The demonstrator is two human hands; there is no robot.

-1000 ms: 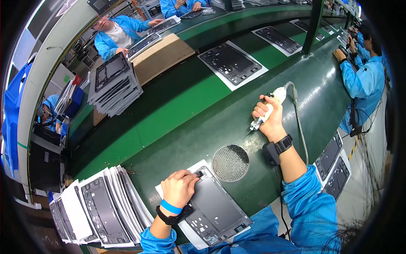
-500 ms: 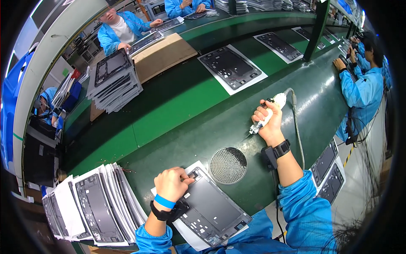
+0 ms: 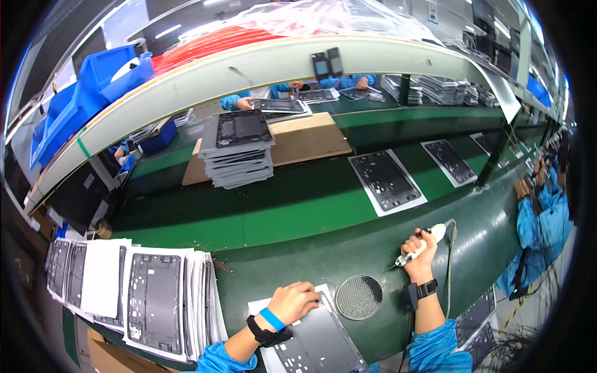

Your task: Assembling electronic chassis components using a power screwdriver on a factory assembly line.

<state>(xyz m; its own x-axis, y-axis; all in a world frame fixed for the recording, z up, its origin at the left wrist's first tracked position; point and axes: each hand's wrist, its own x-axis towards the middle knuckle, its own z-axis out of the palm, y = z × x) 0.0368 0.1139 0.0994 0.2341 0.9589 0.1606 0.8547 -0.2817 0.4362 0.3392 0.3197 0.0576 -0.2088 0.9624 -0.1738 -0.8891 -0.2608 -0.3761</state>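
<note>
My right hand is wrapped round a white electric screwdriver, its thin bit pointing left above the green bench. A grey cable runs from its back end. In front of me a dark grey tablet housing lies on a white sheet, dotted with small white pieces. My left hand rests over the housing's top end, fingers bent and together at its upper edge. Whatever those fingertips pinch is hidden. Between my hands sits a round dish with a grid surface and small dark bits in it.
At left stands a row of housings interleaved with white sheets. Beyond the bench, housings lie on a green conveyor, beside a tall stack and a brown board. A shelf beam crosses above. Co-workers sit at right and opposite.
My view has tilted up, so the bench sits lower and the shelf shows. My left fingertips have shifted towards the housing's upper right corner. The screwdriver stays in my right hand.
</note>
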